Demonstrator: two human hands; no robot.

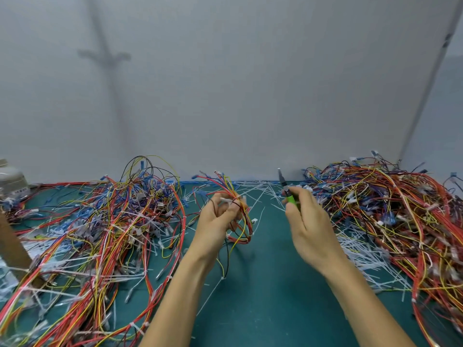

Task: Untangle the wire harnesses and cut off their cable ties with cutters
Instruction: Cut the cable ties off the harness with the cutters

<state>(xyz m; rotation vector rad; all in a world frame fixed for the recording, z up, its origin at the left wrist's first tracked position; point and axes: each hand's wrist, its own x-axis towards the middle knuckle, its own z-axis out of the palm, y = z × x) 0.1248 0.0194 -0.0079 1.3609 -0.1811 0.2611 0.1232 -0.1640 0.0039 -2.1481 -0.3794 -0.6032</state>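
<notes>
Grey wall panels (225, 83) close off the back of a green-topped bench (265, 291), and two bare hands are raised over its middle. The left hand (216, 217) curls its fingers round a small wire harness (241, 216) of red, yellow and black leads and holds it off the bench. A white cable tie (225, 199) shows at its fingertips, and loose leads hang down beside the wrist toward the bench. Just right of it, and apart from the harness, the right hand (309, 222) grips the green handles of the cutters (285, 189), whose metal tips point up and away; I cannot tell whether the blades are parted. Beyond both hands, along the foot of the wall, lie cut ties (255, 186), white and scattered. Left of the left hand sprawls a large tangled pile (112, 216) of harnesses, many still bound with white ties. Right of the right hand rises a second heap (390, 209), with more white offcuts strewn along its near edge. Farthest left stand a pale container (11, 177) and a brown board (12, 244).
</notes>
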